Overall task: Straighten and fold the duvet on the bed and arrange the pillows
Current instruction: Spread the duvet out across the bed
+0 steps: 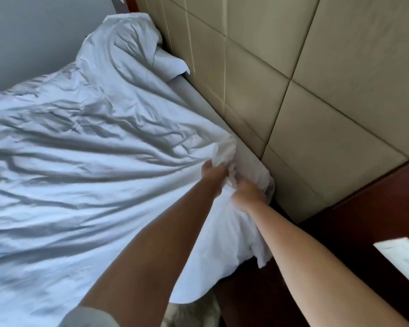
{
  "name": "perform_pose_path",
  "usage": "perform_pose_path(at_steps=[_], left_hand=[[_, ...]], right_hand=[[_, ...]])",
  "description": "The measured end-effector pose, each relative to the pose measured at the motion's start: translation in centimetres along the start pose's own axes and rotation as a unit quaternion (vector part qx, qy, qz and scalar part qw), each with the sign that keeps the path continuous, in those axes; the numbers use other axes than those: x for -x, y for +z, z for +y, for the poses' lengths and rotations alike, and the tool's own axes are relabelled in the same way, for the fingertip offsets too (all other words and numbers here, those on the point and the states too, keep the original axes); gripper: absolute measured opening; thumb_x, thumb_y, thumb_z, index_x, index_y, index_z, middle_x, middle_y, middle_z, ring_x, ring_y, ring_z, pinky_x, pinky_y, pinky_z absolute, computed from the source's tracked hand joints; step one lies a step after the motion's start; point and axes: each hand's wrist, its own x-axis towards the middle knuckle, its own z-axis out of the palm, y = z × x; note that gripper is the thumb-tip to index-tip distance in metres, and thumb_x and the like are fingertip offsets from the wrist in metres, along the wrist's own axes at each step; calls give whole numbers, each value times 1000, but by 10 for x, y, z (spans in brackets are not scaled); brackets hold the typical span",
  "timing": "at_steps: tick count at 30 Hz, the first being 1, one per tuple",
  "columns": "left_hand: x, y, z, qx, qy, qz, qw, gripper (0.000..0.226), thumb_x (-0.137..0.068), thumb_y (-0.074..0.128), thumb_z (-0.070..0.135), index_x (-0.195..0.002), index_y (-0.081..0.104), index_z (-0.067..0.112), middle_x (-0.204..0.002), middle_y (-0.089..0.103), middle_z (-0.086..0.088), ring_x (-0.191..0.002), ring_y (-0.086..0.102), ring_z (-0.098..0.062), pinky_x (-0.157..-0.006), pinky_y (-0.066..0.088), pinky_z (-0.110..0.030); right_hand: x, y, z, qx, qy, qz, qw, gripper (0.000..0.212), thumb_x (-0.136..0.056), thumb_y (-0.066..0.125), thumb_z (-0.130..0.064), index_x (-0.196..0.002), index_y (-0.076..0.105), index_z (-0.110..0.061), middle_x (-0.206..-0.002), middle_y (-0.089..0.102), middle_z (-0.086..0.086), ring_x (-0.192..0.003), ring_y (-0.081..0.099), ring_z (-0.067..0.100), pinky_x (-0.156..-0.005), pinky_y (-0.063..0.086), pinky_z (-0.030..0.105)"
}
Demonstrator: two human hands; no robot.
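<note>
A white, heavily wrinkled duvet (80, 149) covers most of the bed. Its near corner is bunched up by the headboard. My left hand (214, 177) grips that bunched corner from the left, and my right hand (247, 193) grips the same fabric just beside it. Both sets of fingers are buried in the cloth. A white pillow (168, 64) lies at the far end against the headboard, partly under the duvet. A strip of bare mattress sheet (194, 97) shows along the headboard.
A padded beige headboard (293, 90) runs along the bed's right side. A dark wooden bedside table (364, 232) stands at the right, with a white card (401, 260) on it. A grey wall (33, 31) is beyond the bed.
</note>
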Motion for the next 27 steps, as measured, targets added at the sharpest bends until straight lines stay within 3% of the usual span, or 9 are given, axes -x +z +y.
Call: perform_pose_path(at_steps=[5, 8, 10, 12, 15, 19, 21, 24, 27], left_hand=[[12, 40, 76, 0, 110, -96, 989, 19, -70, 54, 0, -86, 62, 3, -80, 63, -14, -78, 63, -30, -70, 52, -38], [10, 27, 79, -70, 96, -221, 968, 44, -74, 68, 7, -116, 57, 3, -107, 62, -14, -98, 61, -28, -85, 49, -39], [16, 0, 55, -149, 16, -198, 969, 53, -86, 67, 17, -134, 45, 14, -120, 58, -6, -106, 57, -22, -90, 45, -35], [24, -36, 12, -256, -8, -119, 959, 42, -90, 57, 8, -131, 49, 13, -113, 60, -10, -92, 56, -20, -75, 43, -26], [39, -93, -38, -460, -86, -87, 880, 38, -82, 49, -5, -116, 56, 9, -102, 57, -15, -75, 52, -20, -64, 45, -24], [61, -135, -52, -592, -135, -183, 773, 64, -71, 62, -4, -131, 44, 12, -112, 59, -11, -86, 61, -24, -61, 50, -28], [65, -151, -51, -608, -136, -232, 747, 94, -62, 80, 11, -143, 31, 20, -122, 58, -5, -104, 60, -24, -78, 55, -34], [81, -164, -38, -527, -96, -231, 812, 130, -52, 90, 26, -149, 3, 34, -145, 35, 9, -132, 38, -19, -105, 41, -39], [97, -162, -27, -396, 42, -177, 900, 101, -63, 85, 12, -144, 26, 24, -131, 48, 9, -120, 45, -10, -98, 42, -27]], right_hand=[[-14, -67, -21, -54, 59, 209, 975, 30, -89, 48, -10, -117, 60, -7, -123, 60, 17, -116, 56, 37, -91, 46, 41], [-21, -68, -17, -3, 106, 105, 989, 37, -93, 47, -19, -127, 55, -7, -133, 54, 14, -122, 51, 33, -95, 44, 37], [-16, -53, -12, -39, 105, -38, 993, 39, -98, 43, -17, -134, 48, -3, -132, 51, 16, -122, 49, 34, -100, 43, 37], [-5, -36, -12, -130, 78, -117, 982, 24, -97, 39, -7, -108, 59, 3, -102, 55, 17, -96, 56, 33, -83, 48, 33], [16, -13, -34, -178, 96, -178, 963, 25, -91, 42, -1, -67, 48, -6, -72, 47, 12, -61, 43, 23, -56, 37, 26], [25, 6, -77, -226, 74, -203, 950, 23, -84, 45, -5, -65, 40, -16, -73, 41, 10, -62, 40, 21, -56, 30, 27], [33, 4, -95, -257, 65, -190, 945, 24, -87, 45, -5, -66, 40, -17, -73, 40, 8, -69, 40, 21, -59, 30, 27], [38, 0, -112, -363, 61, -162, 916, 29, -92, 44, -5, -65, 41, -15, -70, 40, 4, -61, 39, 16, -54, 31, 25], [48, -7, -122, -468, 71, -125, 872, 26, -93, 46, -9, -67, 49, -13, -70, 47, 3, -62, 43, 15, -56, 35, 24]])
